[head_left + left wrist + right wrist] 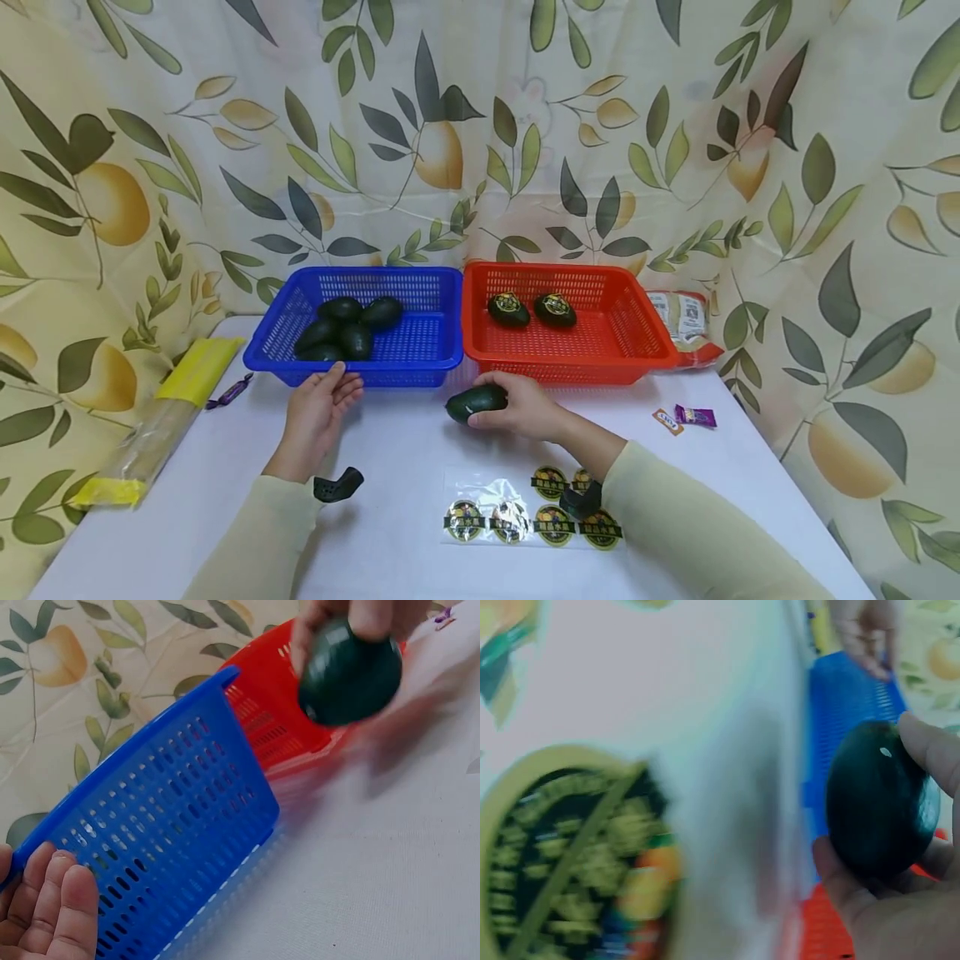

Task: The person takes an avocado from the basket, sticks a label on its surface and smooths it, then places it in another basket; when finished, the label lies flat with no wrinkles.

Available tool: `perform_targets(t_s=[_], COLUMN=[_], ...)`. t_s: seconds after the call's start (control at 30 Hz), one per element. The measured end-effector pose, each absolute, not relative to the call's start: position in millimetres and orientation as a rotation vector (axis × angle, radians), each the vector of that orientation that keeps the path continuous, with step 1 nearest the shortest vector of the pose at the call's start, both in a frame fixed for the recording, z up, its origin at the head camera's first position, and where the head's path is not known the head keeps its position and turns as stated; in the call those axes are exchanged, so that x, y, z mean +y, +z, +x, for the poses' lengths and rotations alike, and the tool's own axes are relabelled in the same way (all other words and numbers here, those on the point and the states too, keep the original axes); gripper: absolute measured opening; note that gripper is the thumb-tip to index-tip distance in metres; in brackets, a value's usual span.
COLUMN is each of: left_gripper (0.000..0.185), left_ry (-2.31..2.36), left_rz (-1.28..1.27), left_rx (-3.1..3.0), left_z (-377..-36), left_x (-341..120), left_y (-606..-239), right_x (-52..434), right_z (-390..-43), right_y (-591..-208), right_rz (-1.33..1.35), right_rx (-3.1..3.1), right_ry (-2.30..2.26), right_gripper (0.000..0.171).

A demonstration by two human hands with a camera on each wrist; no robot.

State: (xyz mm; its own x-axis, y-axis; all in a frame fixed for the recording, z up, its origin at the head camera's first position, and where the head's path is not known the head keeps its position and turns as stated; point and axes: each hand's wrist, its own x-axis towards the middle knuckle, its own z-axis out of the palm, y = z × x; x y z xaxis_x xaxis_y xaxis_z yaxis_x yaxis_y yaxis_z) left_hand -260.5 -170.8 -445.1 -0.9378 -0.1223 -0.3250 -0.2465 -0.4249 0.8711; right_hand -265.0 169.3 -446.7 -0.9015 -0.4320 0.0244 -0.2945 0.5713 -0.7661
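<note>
The right hand (527, 408) is wrapped round one dark green avocado (480, 402), with the thumb on one side and the fingers on the other. The avocado is lifted over the white worktop (390, 517), in front of the place where the two baskets meet. The left hand (321, 408) pinches the front edge of the blue basket (427, 365). The two hands are well apart.

Five plain avocados (356, 341) show in the blue basket, and two with round stickers on them sit in the red basket (577, 367). So I think the step now is bringing a plain avocado over to get its sticker. The next move seems to need a free hand to peel one from the clear sheet (510, 483) near the person, while the avocado is held steady.

Some bits are hard to see. The right arm and a black wrist piece (581, 500) cover part of the sheet, so I can't count all its stickers. The far side of the held avocado is hidden. The sticker close to the right wrist camera is blurry, and the snack bag (686, 321) is partly behind the red basket.
</note>
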Motion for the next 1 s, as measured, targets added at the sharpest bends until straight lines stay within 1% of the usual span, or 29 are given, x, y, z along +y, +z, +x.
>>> perform_targets(t_s=[0.17,0.37,0.7,0.87,1.0], left_gripper=[0.024,0.025,0.029,0.024,0.027], left_ry=[2.54,2.518,2.485,2.489,2.513], left_rz=[-0.528,-0.553,-0.53,-0.54,-0.537], left_rx=[1.622,1.641,1.721,1.726,1.71], left_z=[-259,-254,-255,-257,-257], left_x=[-171,-169,-166,-166,-165], left_y=[-446,-448,-447,-444,-444], right_x=[169,170,181,186,189], right_z=[-267,-263,-260,-255,-250], right_y=[-468,-474,-461,-451,-445], right_rz=[-0.5,-0.436,-0.535,-0.589,-0.591], right_rx=[2.681,2.717,2.763,2.749,2.766], right_ry=[-1.239,-1.179,-1.101,-1.127,-1.139], right_gripper=[0.063,0.067,0.074,0.073,0.07])
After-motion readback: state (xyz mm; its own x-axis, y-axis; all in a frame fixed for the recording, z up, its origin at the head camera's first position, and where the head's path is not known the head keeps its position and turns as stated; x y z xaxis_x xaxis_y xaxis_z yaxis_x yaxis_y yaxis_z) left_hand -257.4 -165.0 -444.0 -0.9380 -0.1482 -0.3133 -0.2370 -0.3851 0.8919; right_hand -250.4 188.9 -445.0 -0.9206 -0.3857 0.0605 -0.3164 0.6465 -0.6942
